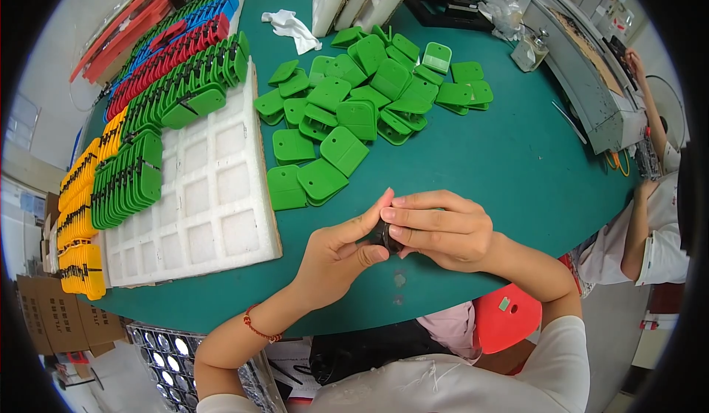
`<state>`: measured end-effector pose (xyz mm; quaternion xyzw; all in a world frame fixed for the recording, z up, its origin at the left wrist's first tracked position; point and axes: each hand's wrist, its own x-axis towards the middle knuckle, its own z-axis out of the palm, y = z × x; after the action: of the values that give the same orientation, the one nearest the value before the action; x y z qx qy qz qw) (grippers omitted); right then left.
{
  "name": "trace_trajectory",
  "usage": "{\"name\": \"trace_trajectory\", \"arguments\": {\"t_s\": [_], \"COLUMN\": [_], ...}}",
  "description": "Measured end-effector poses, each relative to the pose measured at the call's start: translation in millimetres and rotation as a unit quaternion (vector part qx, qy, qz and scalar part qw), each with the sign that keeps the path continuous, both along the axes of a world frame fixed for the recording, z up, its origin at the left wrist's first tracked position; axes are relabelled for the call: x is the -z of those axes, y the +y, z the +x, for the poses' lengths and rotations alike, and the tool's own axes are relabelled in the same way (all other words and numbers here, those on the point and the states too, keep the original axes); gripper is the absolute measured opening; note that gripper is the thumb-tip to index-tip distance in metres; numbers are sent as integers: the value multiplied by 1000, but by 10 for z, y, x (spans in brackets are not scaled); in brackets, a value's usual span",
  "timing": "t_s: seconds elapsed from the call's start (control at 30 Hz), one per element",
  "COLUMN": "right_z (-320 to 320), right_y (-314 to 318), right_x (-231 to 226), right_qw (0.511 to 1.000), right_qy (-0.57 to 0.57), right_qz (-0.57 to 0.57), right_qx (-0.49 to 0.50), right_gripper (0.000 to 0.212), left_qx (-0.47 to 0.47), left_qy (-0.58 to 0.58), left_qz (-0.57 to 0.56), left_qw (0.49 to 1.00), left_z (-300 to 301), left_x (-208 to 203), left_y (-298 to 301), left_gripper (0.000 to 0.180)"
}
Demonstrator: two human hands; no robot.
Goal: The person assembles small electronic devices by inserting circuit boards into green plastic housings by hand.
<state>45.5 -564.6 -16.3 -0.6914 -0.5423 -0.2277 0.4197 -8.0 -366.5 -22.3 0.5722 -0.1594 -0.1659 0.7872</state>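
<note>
Both of my hands meet over the near part of the green table. Between them is a small dark, rounded piece, mostly covered by fingers, so its exact kind cannot be told. My left hand grips it from the left with thumb and forefinger. From the right, the fingers of my right hand are closed over it. A loose heap of green plastic plates with rounded corners and a small hole lies beyond my hands.
On the left, a white foam tray with square pockets carries rows of green plates, yellow plates, red plates and blue ones. A white cloth lies at the back. Another person's arm shows at right, near a grey machine.
</note>
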Motion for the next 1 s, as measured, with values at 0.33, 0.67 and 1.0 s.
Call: {"name": "trace_trajectory", "arguments": {"t_s": [0.33, 0.67, 1.0], "right_z": [-12, -35, -52], "right_y": [4, 25, 6], "right_x": [28, -37, -37], "right_qw": [1000, 998, 993], "right_qy": [3, 10, 108], "right_qz": [-1, -51, -27], "right_qx": [0, 32, 33], "right_gripper": [33, 41, 33], "left_qx": [24, -17, -163], "left_qy": [8, 2, -275], "left_qz": [-25, 22, 175], "left_qw": [999, 1000, 931], "left_z": [0, 3, -23], "left_x": [57, 29, 54], "left_y": [16, -9, -95], "left_gripper": [59, 48, 25]}}
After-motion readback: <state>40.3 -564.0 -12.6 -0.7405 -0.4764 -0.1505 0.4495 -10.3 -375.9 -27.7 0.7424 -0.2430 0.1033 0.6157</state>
